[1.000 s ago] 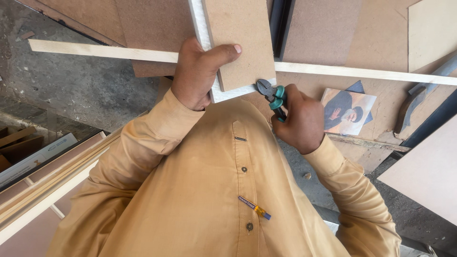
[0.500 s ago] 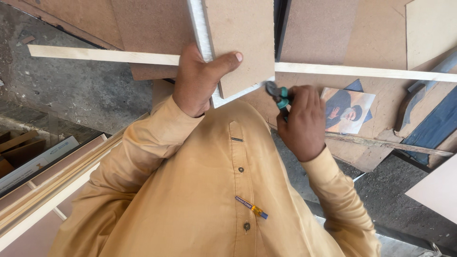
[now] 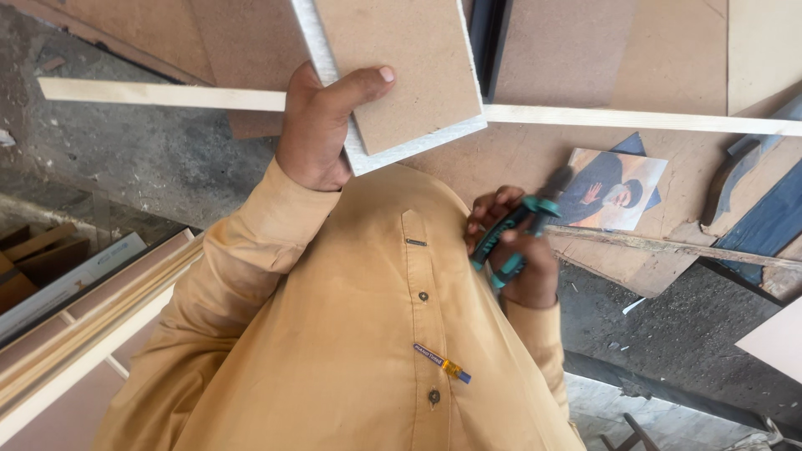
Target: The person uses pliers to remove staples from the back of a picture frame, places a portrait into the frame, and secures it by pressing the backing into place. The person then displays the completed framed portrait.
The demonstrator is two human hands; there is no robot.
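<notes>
We see the left hand (image 3: 322,125) clamped on a brown fibreboard panel with a white frame edge (image 3: 399,75), thumb lying across the brown face, fingers wrapped behind the near corner. Panel is held up off the floor, tilted toward the chest, just above the tan shirt (image 3: 368,317).

Right hand (image 3: 514,250) is closed around green-handled pliers (image 3: 511,238); handles sit squeezed in the palm, nose pointing up and away from the body. Pliers are near the panel's lower right corner but apart from it (no contact visible).

Progress, as a judgement: panel is picked up and steadied, tool is in hand, but the tool is not on the work yet. We can't see any nail, staple or clip on the visible edge, so what has been pulled or fixed can't be told.

Around: a long pale wooden strip (image 3: 167,93) runs across the floor behind the panel, more brown boards (image 3: 568,50) beyond it, a printed photo (image 3: 618,179) lying on a board right of the pliers, framed panels stacked at the lower left (image 3: 75,334). A marker pen (image 3: 441,362) is clipped on the shirt front.
</notes>
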